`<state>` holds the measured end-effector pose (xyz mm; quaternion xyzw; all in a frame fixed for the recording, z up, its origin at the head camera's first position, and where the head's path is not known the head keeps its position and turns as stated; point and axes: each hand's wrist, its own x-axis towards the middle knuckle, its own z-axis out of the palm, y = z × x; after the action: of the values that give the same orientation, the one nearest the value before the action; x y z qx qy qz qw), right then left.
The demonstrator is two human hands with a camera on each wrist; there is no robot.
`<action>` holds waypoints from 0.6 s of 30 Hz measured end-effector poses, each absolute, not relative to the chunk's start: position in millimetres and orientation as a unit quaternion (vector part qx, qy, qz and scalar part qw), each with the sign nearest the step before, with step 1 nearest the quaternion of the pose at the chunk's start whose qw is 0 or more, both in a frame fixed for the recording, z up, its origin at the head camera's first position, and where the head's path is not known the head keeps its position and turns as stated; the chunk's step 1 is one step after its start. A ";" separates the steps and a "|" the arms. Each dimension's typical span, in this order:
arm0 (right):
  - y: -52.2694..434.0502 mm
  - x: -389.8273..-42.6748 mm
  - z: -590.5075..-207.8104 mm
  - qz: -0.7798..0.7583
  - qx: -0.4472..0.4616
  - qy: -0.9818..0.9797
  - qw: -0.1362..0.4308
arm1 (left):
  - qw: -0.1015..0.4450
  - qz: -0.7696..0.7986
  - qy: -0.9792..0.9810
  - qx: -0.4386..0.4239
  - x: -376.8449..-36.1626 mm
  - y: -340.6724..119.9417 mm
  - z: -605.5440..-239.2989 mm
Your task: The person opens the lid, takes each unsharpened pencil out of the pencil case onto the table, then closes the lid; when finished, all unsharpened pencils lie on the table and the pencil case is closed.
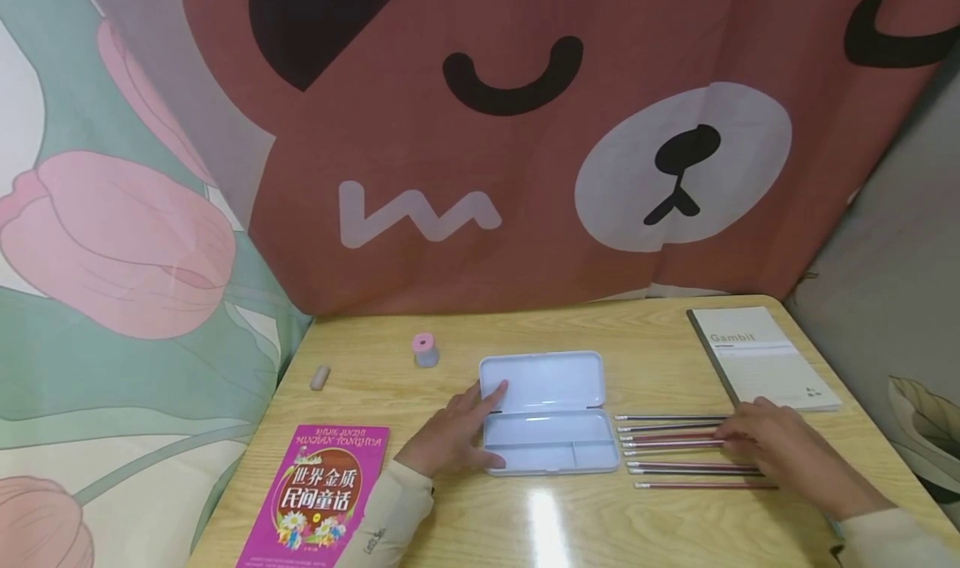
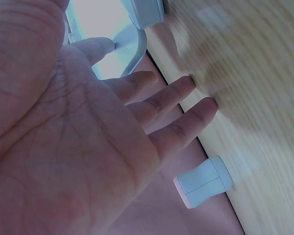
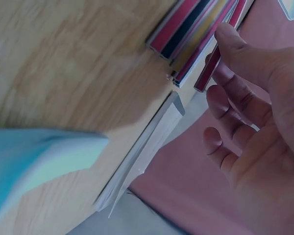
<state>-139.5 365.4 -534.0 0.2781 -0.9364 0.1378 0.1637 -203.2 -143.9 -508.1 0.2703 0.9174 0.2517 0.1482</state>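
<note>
A pale blue pencil case lies open in the middle of the wooden table, both halves empty. My left hand rests against its left side with the fingers straight: fingertips on the lid, thumb on the front edge. In the left wrist view the palm is flat and holds nothing. Several red and dark striped pencils lie in a row to the right of the case. My right hand lies over their right ends. Its thumb touches the pencil ends, and the fingers are loosely bent and hold nothing.
A magenta book lies at the front left. At the back right is a white "Gambit" notebook. A pink-topped sharpener and a small eraser sit at the back left. Printed cloth hangs behind the table and at both sides.
</note>
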 end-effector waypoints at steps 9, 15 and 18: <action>361.4 -139.0 -536.0 0.119 0.254 -0.948 0.147 | 0.143 0.252 0.916 0.277 -203.1 -144.4 -509.1; 359.2 -139.8 -535.7 0.114 0.262 -0.944 0.165 | 0.139 0.253 0.916 0.279 -201.3 -144.4 -506.9; 355.4 -141.3 -533.7 0.117 0.264 -0.942 0.168 | 0.137 0.251 0.917 0.279 -200.8 -144.3 -506.1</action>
<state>-141.3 355.4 -533.7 0.2644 -0.9424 0.1169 0.1681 -200.8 -144.3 -506.1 0.2793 0.9165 0.2511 0.1374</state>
